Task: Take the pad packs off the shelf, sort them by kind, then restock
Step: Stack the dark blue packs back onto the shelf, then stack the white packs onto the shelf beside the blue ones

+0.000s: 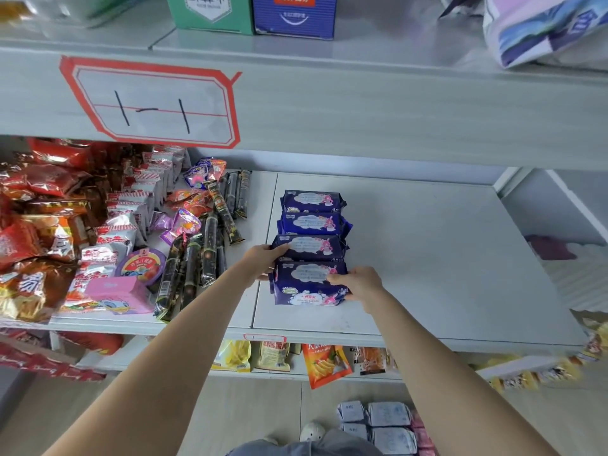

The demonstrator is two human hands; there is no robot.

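Note:
Several dark blue pad packs stand in a row on the grey shelf, running from back to front. My left hand grips the left ends of the two front packs. My right hand holds the right end of the nearest blue pad pack, thumb on top. The rear blue packs are untouched. On the floor below lie pale blue-grey pad packs with pink pad packs beside them at the right.
Snack bags, dark candy tubes and a pink box crowd the shelf's left half. A red-framed label hangs on the upper shelf edge. Boxes stand above. Snack packs hang on the lower shelf.

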